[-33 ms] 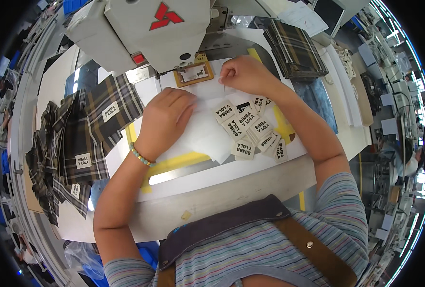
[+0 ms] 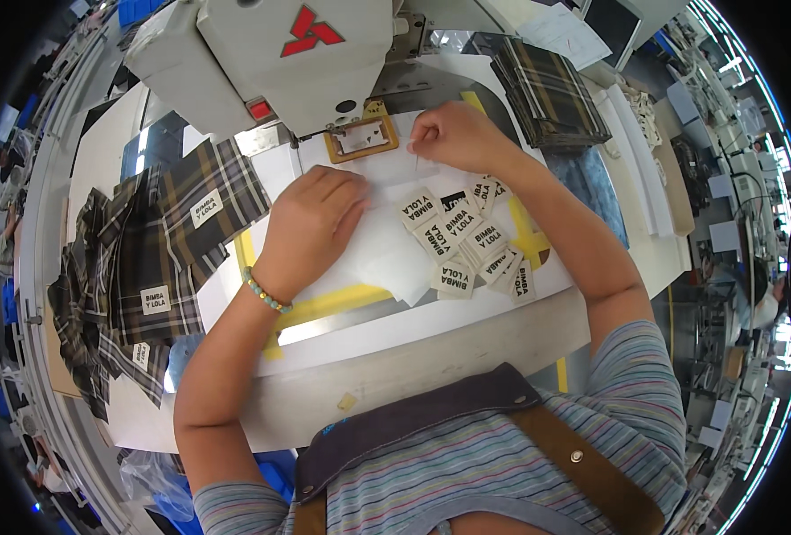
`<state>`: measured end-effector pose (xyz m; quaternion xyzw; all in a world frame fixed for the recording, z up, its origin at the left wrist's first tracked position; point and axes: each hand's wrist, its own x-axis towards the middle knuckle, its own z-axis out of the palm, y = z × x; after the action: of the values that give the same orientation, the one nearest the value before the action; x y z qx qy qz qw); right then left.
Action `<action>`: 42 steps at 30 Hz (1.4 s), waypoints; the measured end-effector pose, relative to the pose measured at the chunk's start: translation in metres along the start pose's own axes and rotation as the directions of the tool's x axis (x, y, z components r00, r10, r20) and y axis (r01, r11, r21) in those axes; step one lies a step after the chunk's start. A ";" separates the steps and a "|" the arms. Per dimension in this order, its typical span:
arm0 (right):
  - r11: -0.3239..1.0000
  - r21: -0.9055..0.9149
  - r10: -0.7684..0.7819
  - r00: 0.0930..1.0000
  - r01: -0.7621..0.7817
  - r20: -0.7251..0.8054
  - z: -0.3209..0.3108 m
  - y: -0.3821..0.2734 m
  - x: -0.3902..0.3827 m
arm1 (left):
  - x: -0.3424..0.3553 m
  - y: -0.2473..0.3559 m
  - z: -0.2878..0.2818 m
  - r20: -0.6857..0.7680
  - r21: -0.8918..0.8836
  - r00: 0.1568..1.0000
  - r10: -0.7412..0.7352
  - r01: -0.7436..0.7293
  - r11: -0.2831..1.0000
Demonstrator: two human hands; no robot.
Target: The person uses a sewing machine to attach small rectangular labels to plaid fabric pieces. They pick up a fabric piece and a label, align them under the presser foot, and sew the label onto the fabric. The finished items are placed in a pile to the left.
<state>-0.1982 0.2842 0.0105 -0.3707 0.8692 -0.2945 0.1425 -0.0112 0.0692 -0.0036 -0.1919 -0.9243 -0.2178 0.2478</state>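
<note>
The labels (image 2: 458,221) were spread in a loose heap on the white sheet (image 2: 382,259), just below the right grip and to the right of the left grip. The sheet was laid over the tabletop (image 2: 413,348), in front of the machine (image 2: 297,53).

The left grip (image 2: 317,218) was held palm down near the frame (image 2: 331,147), with its fingers loosely bent. Nothing was seen in it, but whether something was pressed or held under the fingers could not be told. In the right grip (image 2: 462,141), beside the other side of the frame, the fingers and thumb were brought together. Below the fingertips a thin thread (image 2: 417,164) was seen; whether it was pinched there could not be said with certainty. Inside the frame, something white with small dark shapes was shown, too small to be named.

On the left, several plaid cloths (image 2: 172,259) were piled, and on three places of them a label was already fixed. On the right, a plaid stack (image 2: 551,89) was kept, on which no label was visible.

From this it may be judged that labels were being sewn to cloths, and that the step in hand was some small adjustment by the frame. For the next move, it seems, the fingers should be kept clear of the needle area, and any loose thread should be drawn aside.
</note>
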 end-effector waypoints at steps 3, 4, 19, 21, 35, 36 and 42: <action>0.992 0.127 0.004 0.996 -0.015 0.085 0.001 0.018 0.024 | -0.004 0.003 0.004 0.057 0.045 0.998 0.016 -0.018 0.999; 0.983 0.186 -0.019 0.993 -0.004 0.120 0.001 0.016 0.028 | -0.004 0.004 0.006 0.067 0.066 0.998 0.014 -0.018 0.998; 0.846 -0.297 -0.430 0.896 0.443 0.111 -0.003 -0.016 -0.043 | -0.010 0.006 0.006 0.174 0.286 0.978 -0.116 0.063 0.956; 0.777 -0.322 -0.547 0.833 0.542 0.083 0.011 -0.010 -0.050 | -0.011 0.005 0.008 0.179 0.283 0.976 -0.124 0.070 0.956; 0.745 -0.449 -0.558 0.830 0.493 -0.014 0.044 -0.014 -0.058 | -0.008 0.012 0.015 0.233 0.224 0.948 -0.215 0.162 0.961; 0.743 -0.456 -0.561 0.828 0.490 -0.024 0.045 -0.014 -0.058 | -0.008 0.011 0.018 0.234 0.222 0.947 -0.220 0.168 0.960; 0.742 -0.470 -0.565 0.823 0.478 -0.055 0.048 -0.016 -0.059 | -0.004 0.010 0.018 0.245 0.213 0.940 -0.236 0.185 0.959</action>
<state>-0.1263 0.2994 -0.0152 -0.5914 0.7825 -0.1553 -0.1179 -0.0100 0.0856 -0.0172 -0.0951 -0.9808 -0.1273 0.1128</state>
